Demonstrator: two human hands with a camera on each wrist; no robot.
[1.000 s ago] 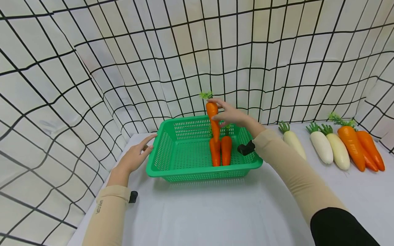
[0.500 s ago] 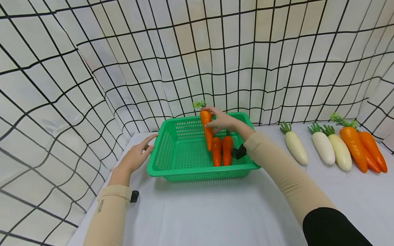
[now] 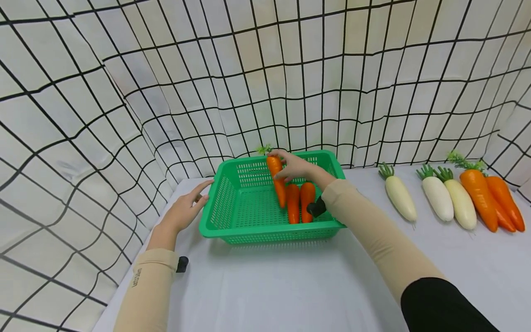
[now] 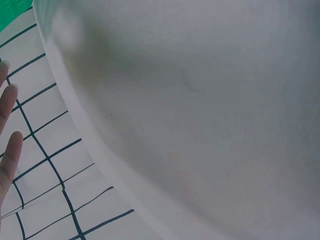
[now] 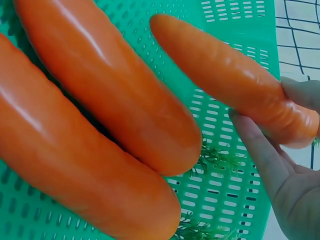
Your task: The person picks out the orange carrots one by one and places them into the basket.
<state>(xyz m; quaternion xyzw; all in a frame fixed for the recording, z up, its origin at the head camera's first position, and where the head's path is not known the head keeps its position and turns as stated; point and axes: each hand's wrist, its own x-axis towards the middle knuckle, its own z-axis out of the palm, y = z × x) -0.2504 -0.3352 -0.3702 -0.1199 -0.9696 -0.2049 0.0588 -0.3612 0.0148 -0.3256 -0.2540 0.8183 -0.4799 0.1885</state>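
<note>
My right hand (image 3: 293, 167) pinches an orange carrot (image 3: 280, 190) near its leafy top, thumb and fingers on opposite sides. The carrot leans tip down inside the green plastic basket (image 3: 265, 233), left of two other carrots. Those two, a left carrot (image 3: 293, 205) and a right carrot (image 3: 308, 198), lie side by side on the basket floor. In the right wrist view the held carrot (image 5: 220, 67) shows apart from them. My left hand (image 3: 182, 212) rests its extended fingertips at the basket's left rim; in the left wrist view only some straight fingers (image 4: 10, 155) show.
Right of the basket on the white tabletop (image 3: 265, 286) lie a single white radish (image 3: 400, 199), two more radishes (image 3: 438, 198) side by side, and a group of carrots (image 3: 479, 198). Black-gridded white walls (image 3: 307, 78) stand behind and to the left.
My right hand has moved the carrot left and down into the basket, off the carrots beside it. The left hand has stayed at the left rim.
</note>
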